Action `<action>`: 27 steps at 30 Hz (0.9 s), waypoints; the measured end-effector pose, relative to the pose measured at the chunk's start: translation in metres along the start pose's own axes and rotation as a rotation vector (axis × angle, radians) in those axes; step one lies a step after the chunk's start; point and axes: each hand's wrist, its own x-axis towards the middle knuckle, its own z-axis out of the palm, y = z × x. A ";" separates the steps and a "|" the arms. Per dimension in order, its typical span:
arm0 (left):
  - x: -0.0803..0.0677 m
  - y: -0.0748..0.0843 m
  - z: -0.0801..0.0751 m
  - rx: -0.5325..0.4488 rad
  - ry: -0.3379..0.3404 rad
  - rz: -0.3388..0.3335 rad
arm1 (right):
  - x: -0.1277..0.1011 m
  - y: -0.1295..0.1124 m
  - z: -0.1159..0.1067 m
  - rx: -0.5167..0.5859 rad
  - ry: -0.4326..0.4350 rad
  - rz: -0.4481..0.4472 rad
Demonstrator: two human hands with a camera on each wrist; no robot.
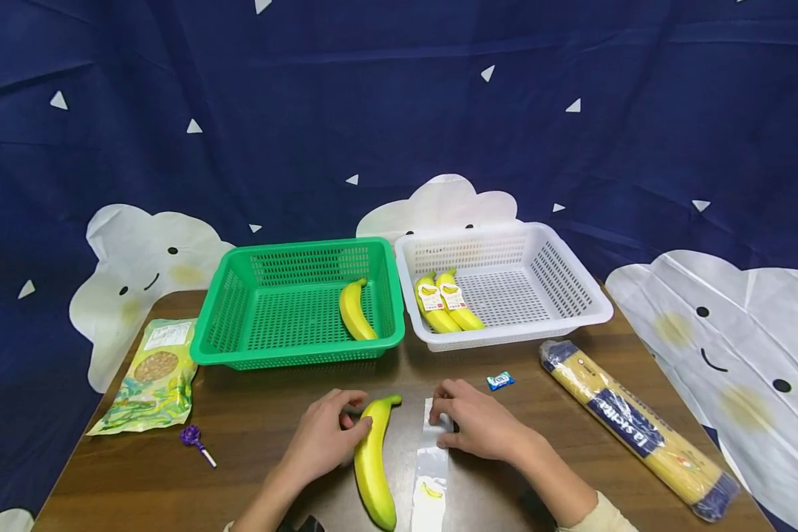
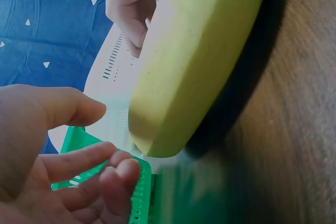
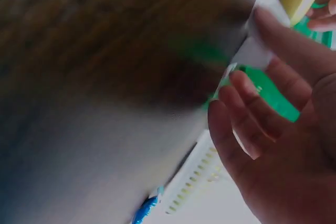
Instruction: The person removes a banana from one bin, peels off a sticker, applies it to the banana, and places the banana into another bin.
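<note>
A yellow banana (image 1: 374, 465) with a greenish tip lies lengthwise on the table in front of me. My left hand (image 1: 327, 428) is at its left side, thumb tip right by the peel in the head view. In the left wrist view that hand's fingers (image 2: 86, 158) are loosely bent, with nothing between them and the thumb. To the right of the banana lies a strip of white labels (image 1: 430, 473), one printed with a small banana picture. My right hand (image 1: 479, 421) pinches the far part of this strip between thumb and fingers; the strip (image 3: 254, 53) also shows in the right wrist view.
Behind stand a green basket (image 1: 299, 360) holding one banana (image 1: 355, 310) and a white basket (image 1: 515, 338) with two labelled bananas (image 1: 448, 303). Left are a snack bag (image 1: 153, 377) and a purple lollipop (image 1: 191, 436). Right are a small blue packet (image 1: 500, 380) and a spaghetti pack (image 1: 638, 428).
</note>
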 end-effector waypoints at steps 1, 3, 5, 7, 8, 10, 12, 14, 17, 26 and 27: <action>0.000 0.000 -0.001 -0.006 0.005 0.015 | 0.001 0.001 0.000 0.000 0.011 -0.008; -0.001 0.002 -0.002 -0.021 0.014 0.041 | 0.002 0.004 -0.001 0.017 0.028 -0.013; -0.001 0.004 -0.002 -0.039 0.019 0.071 | 0.004 0.006 -0.003 0.068 0.036 -0.009; -0.001 0.006 -0.001 -0.064 0.014 0.108 | 0.006 0.009 -0.004 0.139 0.037 0.008; -0.001 0.007 0.000 -0.081 0.006 0.130 | 0.006 0.010 -0.005 0.181 0.035 0.017; -0.001 0.009 0.002 -0.121 -0.020 0.180 | 0.007 0.012 -0.007 0.274 0.028 0.037; -0.001 0.011 0.004 -0.157 -0.055 0.217 | 0.008 0.013 -0.008 0.389 0.025 0.055; -0.002 0.013 0.007 -0.188 -0.094 0.235 | 0.008 0.012 -0.010 0.525 0.017 0.077; -0.004 0.017 0.008 -0.221 -0.135 0.234 | 0.008 0.010 -0.014 0.740 -0.001 0.111; -0.007 0.032 0.015 -0.364 -0.257 0.198 | 0.012 -0.003 -0.021 1.024 0.008 0.204; -0.008 0.033 0.017 -0.378 -0.260 0.188 | 0.013 -0.005 -0.023 1.023 0.013 0.206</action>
